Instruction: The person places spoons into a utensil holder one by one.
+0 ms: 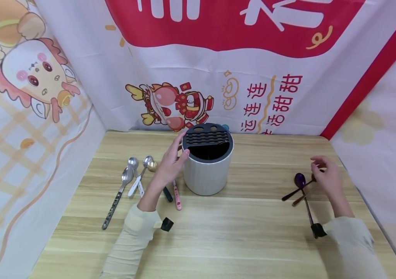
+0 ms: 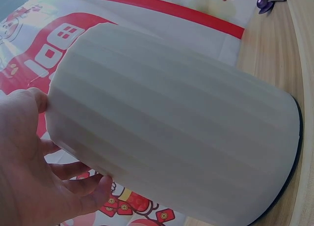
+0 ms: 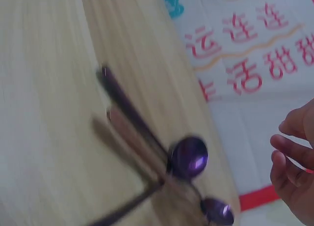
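Note:
My left hand [image 1: 170, 164] holds the upper left side of a white ribbed utensil holder [image 1: 205, 176], its thumb at the rim. The holder stands upright on the table under a dark slotted lid [image 1: 206, 137] with one large opening. In the left wrist view the ribbed wall fills the middle, and my left hand [image 2: 46, 162] curls at its top end. Over at the right, my right hand [image 1: 327, 176] hovers with loosely bent fingers and nothing between them. Below it, several purple and brown spoons lie crossed, among them a purple spoon [image 1: 300, 179] with a shiny bowl [image 3: 190, 157].
Left of the holder lie several more spoons: a steel spoon with a dark patterned handle [image 1: 116, 205], a white-handled spoon [image 1: 135, 186] and a pink handle [image 1: 177, 197]. My left forearm partly covers this group. Printed cloth [image 1: 191, 66] walls in the wooden table [image 1: 240, 232] behind and at the sides.

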`<state>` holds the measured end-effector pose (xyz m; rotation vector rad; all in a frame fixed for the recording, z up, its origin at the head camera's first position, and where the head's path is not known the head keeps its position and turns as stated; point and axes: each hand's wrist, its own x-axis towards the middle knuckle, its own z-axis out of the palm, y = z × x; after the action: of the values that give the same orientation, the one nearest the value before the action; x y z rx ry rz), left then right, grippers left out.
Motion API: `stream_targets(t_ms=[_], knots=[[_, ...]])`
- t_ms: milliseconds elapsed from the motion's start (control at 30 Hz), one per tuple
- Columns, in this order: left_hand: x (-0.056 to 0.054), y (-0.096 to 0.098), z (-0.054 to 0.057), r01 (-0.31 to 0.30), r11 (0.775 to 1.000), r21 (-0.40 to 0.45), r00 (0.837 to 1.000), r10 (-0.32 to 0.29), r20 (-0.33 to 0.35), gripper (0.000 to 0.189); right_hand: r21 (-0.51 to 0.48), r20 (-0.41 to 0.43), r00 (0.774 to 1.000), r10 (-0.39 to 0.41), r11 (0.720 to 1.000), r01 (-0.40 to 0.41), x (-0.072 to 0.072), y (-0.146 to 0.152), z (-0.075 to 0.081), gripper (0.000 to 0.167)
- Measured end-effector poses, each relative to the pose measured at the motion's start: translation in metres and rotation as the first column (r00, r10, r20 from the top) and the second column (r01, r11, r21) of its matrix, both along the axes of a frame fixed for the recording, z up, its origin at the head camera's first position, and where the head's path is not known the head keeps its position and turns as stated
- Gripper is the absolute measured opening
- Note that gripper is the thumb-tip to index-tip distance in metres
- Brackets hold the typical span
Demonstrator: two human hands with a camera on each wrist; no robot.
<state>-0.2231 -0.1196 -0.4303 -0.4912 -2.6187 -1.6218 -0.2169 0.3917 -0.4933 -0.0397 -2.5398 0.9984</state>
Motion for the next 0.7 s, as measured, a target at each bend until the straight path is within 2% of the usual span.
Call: stream_targets(t_ms=[200, 333, 467, 567, 700], knots=[[0.000, 0.001, 0.000, 0.003, 1.000, 0.011, 1.000, -0.003, -0.010, 0.060, 0.119, 0.116, 0.991, -0.059, 0.992, 0.045, -0.003, 0.032, -0.011, 0.031], [0.000, 0.002, 0.000, 0.005, 1.000, 0.007, 1.000, -0.005, -0.011, 0.060, 0.229, 0.193, 0.980, -0.042, 0.973, -0.003, -0.008, 0.049, -0.019, 0.038], [0.000, 0.002, 0.000, 0.006, 1.000, 0.007, 1.000, -0.006, -0.005, 0.060, 0.329, 0.260, 0.965, -0.032, 0.943, -0.058, -0.014, 0.060, -0.025, 0.047], [-0.001, 0.001, -0.001, 0.006, 1.000, 0.007, 1.000, -0.006, -0.005, 0.059, 0.374, 0.334, 0.942, -0.039, 0.923, -0.095, -0.018, 0.065, -0.029, 0.054], [-0.001, 0.001, -0.002, 0.007, 1.000, 0.000, 1.000, -0.007, -0.007, 0.059, 0.354, 0.440, 0.895, -0.068, 0.929, -0.104, -0.021, 0.068, -0.034, 0.055]])
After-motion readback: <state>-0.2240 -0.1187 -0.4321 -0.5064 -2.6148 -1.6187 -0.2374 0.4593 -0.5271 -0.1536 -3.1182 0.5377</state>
